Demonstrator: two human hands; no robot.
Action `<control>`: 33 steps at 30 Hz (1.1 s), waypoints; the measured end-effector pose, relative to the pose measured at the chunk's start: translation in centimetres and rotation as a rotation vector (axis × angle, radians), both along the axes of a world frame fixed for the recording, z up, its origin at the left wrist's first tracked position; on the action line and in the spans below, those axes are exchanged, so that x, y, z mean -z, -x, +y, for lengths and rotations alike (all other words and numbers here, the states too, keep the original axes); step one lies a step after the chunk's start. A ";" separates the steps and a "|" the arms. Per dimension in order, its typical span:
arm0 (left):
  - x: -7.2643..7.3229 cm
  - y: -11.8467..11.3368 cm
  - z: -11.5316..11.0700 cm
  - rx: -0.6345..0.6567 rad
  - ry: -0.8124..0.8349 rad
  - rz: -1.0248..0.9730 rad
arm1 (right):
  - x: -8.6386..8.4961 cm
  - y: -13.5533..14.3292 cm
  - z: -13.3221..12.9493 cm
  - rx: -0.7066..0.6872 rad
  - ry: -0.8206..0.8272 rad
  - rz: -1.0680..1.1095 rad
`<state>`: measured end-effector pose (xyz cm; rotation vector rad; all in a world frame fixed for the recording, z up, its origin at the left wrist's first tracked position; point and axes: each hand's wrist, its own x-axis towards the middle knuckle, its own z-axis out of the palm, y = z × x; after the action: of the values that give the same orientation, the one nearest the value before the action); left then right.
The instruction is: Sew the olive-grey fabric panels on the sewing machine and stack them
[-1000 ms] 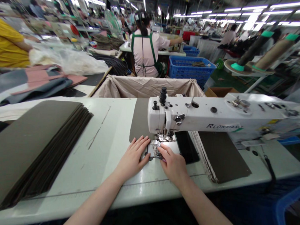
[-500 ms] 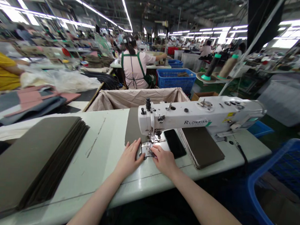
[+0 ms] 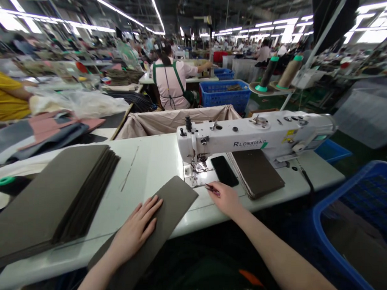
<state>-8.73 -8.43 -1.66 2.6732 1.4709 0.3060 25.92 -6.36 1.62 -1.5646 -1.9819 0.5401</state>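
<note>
My left hand (image 3: 140,227) lies flat, fingers stretched out, on a grey-brown fabric panel (image 3: 175,199). The panel slants across the front of the table, and its near end reaches past the table edge. My right hand (image 3: 223,199) is closed round a small dark pointed tool (image 3: 212,189), whose exact kind is mostly hidden by the fingers. It sits just right of the panel's corner, in front of the needle area of a white sewing machine (image 3: 222,139). Nothing but the bare, lit plate (image 3: 195,179) shows beneath the presser foot.
A black phone (image 3: 224,170) lies beside the needle plate. Stacked panels (image 3: 257,172) sit under the machine arm, and a larger stack (image 3: 49,190) is at left. Blue baskets (image 3: 324,209) stand at right. Beyond a cloth-lined bin (image 3: 175,119) a co-worker (image 3: 170,80) sits.
The panel has come out from behind the needle toward the front left, with my left hand on it. My right hand has drawn back to the right, and the pointed tool now shows in it.
</note>
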 end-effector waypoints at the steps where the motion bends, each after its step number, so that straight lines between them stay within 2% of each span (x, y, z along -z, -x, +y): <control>1: -0.5 0.0 0.1 0.052 0.032 0.005 | 0.1 -0.5 -0.9 0.025 0.024 0.049; 4: -1.8 -1.2 2.3 0.206 0.115 0.020 | 0.5 -1.9 -3.8 0.087 0.098 0.160; 8: -3.1 -4.2 6.3 0.463 0.184 0.044 | 1.0 -3.1 -7.2 0.138 0.159 0.231; 10: -3.6 -6.2 6.9 0.525 0.162 0.038 | 1.3 -3.6 -8.7 0.172 0.191 0.216; 12: -3.7 -8.7 5.8 0.467 0.117 -0.004 | 1.7 -4.1 -10.0 0.205 0.226 0.189; 14: -3.1 -11.7 3.4 0.332 0.079 -0.074 | 2.2 -4.4 -11.0 0.221 0.255 0.171; 17: -1.2 -15.8 -0.8 0.185 0.018 -0.167 | 3.2 -4.6 -11.7 0.222 0.262 0.146; 20: 0.7 -18.1 -3.2 0.133 -0.046 -0.226 | 3.7 -4.4 -11.7 0.187 0.230 0.079; 23: 1.2 -18.6 -3.6 0.110 -0.044 -0.288 | 3.8 -4.1 -11.3 0.126 0.196 0.000; 27: 0.3 -18.5 -3.4 0.114 0.012 -0.324 | 3.6 -4.0 -11.1 0.098 0.184 -0.093; 33: -0.7 -18.4 -3.3 0.065 0.208 -0.465 | 3.6 -3.7 -11.4 0.046 0.180 -0.095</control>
<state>9.71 -11.69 -0.96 2.2759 1.1978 0.6741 29.65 -17.77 -1.96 -1.7703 -2.0079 0.6522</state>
